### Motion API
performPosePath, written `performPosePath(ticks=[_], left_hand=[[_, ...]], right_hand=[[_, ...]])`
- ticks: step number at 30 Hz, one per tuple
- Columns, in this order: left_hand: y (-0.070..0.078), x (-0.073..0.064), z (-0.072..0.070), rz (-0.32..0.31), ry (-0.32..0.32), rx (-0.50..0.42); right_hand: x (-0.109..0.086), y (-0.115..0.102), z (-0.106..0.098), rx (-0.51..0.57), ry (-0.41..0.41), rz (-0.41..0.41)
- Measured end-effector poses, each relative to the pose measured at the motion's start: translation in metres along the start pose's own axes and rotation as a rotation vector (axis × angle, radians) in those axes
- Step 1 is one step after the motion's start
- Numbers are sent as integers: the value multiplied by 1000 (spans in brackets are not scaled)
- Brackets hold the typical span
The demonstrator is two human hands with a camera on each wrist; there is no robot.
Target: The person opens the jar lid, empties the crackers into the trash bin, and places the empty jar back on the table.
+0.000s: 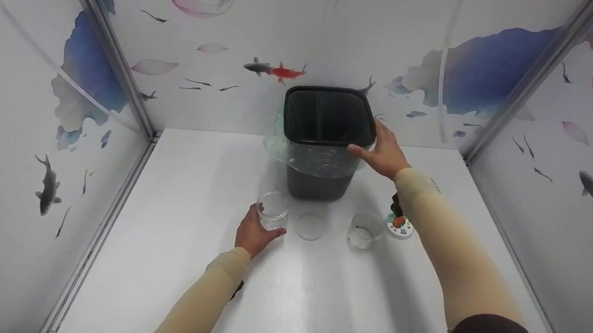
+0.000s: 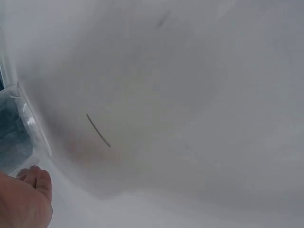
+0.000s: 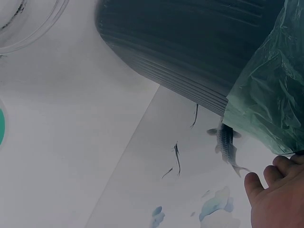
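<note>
My left hand (image 1: 257,233) holds a clear jar (image 1: 273,209) on the near left side of a dark trash bin (image 1: 319,184); its thumb is in front and its fingers are at the left side. In the left wrist view only part of that hand (image 2: 28,199) shows, beside clear material at the edge. At the bin's front right corner, my right hand (image 1: 385,154) grips the black rim (image 1: 329,144), thumb in front and fingers along the side. A translucent liner bag (image 1: 322,160) hangs over the bin's outside below the rim. Fingertips of the right hand (image 3: 280,190) meet the liner in the right wrist view.
A clear round disc or lid (image 1: 310,225) lies just right of the jar. Farther right are a clear glass (image 1: 364,232) and a white picture lid (image 1: 400,227), partly under the right forearm. Printed walls (image 1: 204,78) enclose the white table (image 1: 187,190) at back and sides.
</note>
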State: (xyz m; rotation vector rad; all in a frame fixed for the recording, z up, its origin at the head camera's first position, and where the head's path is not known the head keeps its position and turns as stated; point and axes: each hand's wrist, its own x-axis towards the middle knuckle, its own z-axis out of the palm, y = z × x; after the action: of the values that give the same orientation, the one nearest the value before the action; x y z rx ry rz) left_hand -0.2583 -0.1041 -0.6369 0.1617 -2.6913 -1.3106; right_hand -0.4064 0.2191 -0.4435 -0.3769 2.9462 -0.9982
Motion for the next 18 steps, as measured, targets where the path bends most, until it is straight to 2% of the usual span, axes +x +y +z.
performPosePath(ticks=[10,14,18], left_hand=[[-7,0,0,0,-23,-40],[-11,-3,-2,-28,-55,-48],[-16,-6,-7,-35,-103,-9]], right_hand=[[3,0,0,5,7,-49],[4,1,2,17,3,-40],[3,1,3,24,6,-41]])
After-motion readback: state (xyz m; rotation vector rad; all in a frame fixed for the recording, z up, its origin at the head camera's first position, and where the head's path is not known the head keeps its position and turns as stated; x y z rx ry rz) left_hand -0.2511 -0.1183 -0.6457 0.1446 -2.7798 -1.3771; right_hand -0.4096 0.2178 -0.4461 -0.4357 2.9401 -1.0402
